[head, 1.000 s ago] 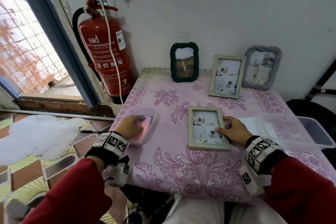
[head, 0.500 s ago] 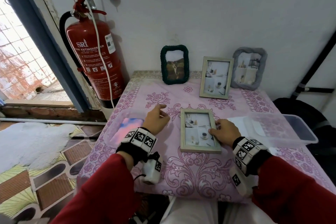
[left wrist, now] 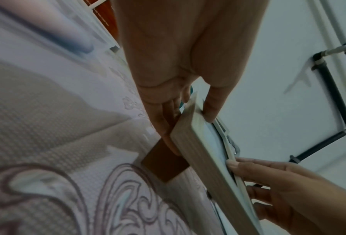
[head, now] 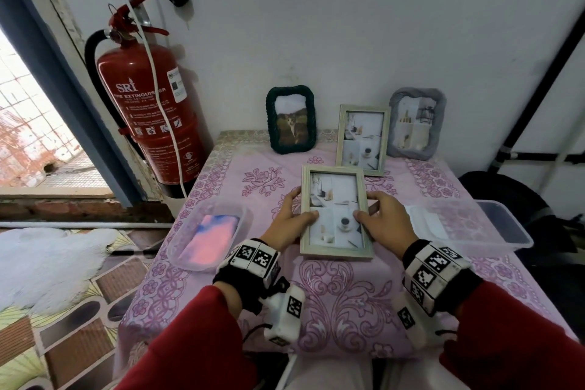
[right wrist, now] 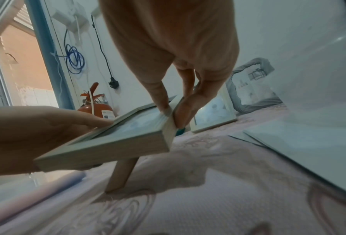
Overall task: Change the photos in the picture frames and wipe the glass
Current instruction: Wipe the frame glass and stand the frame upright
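Observation:
A pale wooden picture frame [head: 335, 211] with a four-picture photo is held just above the pink tablecloth, tilted up. My left hand [head: 286, 222] grips its left edge, thumb on the glass and fingers underneath. My right hand [head: 381, 221] grips its right edge the same way. In the left wrist view the frame [left wrist: 204, 152] shows edge-on with its brown back stand [left wrist: 165, 165] hanging below. In the right wrist view the frame [right wrist: 115, 141] is pinched by thumb and fingers, the stand [right wrist: 121, 173] touching the cloth. A pink and blue cloth [head: 210, 239] lies in a clear tray to the left.
Three frames stand against the wall: a dark green one [head: 290, 119], a pale wooden one [head: 362, 139] and a grey one [head: 416, 122]. A clear plastic box [head: 503, 225] with papers sits on the right. A red fire extinguisher [head: 148, 111] stands left of the table.
My left hand left the cloth in the tray and came across to the frame's left edge. Both hands now lift the frame off the tablecloth, where it lay flat before.

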A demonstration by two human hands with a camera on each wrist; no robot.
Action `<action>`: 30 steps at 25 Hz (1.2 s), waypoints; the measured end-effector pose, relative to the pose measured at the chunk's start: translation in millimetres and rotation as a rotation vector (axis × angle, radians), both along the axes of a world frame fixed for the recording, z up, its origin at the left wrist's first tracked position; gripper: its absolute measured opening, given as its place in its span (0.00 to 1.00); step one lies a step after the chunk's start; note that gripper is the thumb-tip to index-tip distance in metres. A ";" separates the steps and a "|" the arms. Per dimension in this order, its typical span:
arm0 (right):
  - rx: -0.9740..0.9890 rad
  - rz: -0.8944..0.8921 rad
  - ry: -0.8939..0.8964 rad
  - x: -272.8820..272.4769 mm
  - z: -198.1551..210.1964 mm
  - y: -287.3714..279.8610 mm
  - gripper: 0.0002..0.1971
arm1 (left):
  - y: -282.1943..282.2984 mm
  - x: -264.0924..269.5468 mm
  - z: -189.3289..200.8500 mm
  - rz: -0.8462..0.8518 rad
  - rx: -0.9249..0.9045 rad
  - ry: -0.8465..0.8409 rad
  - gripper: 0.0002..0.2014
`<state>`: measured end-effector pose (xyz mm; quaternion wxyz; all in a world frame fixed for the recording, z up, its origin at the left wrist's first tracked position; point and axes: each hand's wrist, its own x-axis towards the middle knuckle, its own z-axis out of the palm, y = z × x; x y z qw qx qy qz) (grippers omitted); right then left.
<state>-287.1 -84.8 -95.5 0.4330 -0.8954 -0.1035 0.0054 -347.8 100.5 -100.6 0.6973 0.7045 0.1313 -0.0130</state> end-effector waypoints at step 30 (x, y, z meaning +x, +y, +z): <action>0.140 0.293 -0.149 124.0 31.9 187.9 0.22 | 187.8 116.8 50.7 0.331 -0.017 -0.315 0.10</action>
